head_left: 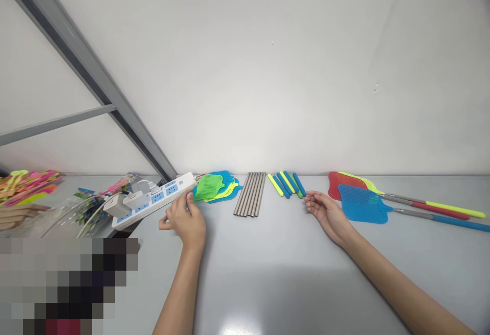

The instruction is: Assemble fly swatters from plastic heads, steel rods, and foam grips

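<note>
My left hand [187, 221] is over the table's left part with its fingers loosely bent and apart, and no object shows in it. Just beyond it lie several fly swatter heads, with a green swatter head [210, 187] on top of blue and yellow ones. My right hand [328, 216] rests half curled, fingers apart, nothing seen in it. Its fingertips are close to the end of a blue handle grip [299, 185]; whether they touch I cannot tell. Several yellow, blue and green grips lie there. Between the hands, several metal tubes [250, 194] lie side by side.
At right lie three swatters with handles: a blue swatter [363, 205], a red swatter [337, 186] and a yellow one. A white power strip [153, 199] with plugged-in adapters lies left. Beyond it are plastic bags [65, 217] and another person's hand [19, 216]. A wall [291, 95] stands behind.
</note>
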Action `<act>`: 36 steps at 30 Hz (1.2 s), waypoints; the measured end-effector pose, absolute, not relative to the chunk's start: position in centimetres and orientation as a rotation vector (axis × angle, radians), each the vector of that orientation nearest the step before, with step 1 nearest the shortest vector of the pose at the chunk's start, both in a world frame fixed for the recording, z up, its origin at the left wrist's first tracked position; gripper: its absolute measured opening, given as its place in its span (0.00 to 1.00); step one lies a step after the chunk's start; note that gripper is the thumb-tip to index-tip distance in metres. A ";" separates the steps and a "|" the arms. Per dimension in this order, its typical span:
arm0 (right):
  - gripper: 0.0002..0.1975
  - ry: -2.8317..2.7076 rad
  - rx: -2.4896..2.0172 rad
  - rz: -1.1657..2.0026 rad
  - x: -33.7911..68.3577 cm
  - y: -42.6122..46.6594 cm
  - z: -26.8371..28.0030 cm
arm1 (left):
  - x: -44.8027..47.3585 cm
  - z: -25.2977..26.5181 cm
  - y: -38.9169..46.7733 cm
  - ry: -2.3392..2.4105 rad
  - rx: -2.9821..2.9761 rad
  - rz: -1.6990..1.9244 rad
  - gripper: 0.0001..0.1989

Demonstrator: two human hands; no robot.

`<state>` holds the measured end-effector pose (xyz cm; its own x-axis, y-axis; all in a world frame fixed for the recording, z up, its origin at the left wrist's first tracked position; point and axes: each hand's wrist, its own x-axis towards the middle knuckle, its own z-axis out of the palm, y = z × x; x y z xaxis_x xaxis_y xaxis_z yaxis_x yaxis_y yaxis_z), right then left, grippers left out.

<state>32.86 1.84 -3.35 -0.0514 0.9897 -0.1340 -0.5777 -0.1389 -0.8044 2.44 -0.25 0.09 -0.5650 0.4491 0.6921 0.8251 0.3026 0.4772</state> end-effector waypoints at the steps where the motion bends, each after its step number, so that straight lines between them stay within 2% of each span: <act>1: 0.06 -0.675 -0.826 1.549 32.8 1.9 -3.4 | 2.7 0.5 -0.4 -2.092 -1.119 -1.221 0.15; 8: 0.07 -0.738 -0.817 1.545 32.8 1.9 -3.4 | 5.5 2.5 -1.8 -1.853 -1.289 -1.652 0.15; 13: 0.09 -0.996 -0.835 1.615 32.0 1.0 -2.4 | 8.6 0.2 -1.6 -2.031 -1.398 -2.123 0.12; 18: 0.12 -1.331 -0.806 1.675 30.2 -0.7 -1.7 | 11.2 -2.0 -2.0 -2.319 -1.554 -2.310 0.14; 23: 0.11 -1.419 -0.827 1.637 29.5 -1.3 -1.8 | 12.3 -1.7 -2.5 -2.351 -1.757 -2.494 0.13; 26: 0.13 -1.298 -0.848 1.602 29.7 -1.0 -2.2 | 12.6 -1.2 -2.6 -2.305 -2.011 -2.446 0.11; 30: 0.12 -1.108 -0.814 1.623 30.0 -0.8 -2.4 | 12.8 -0.6 -2.7 -2.218 -2.275 -2.189 0.10; 36: 0.14 -0.816 -0.760 1.678 30.0 -0.8 -2.2 | 10.2 -0.2 -1.8 -2.171 -2.103 -1.688 0.12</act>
<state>30.03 -0.78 -2.21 -0.2260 0.9705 -0.0836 -0.5339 -0.1951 -0.8227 10.17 -1.77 -0.25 -0.2301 0.8959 0.3801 0.5890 -0.1827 0.7872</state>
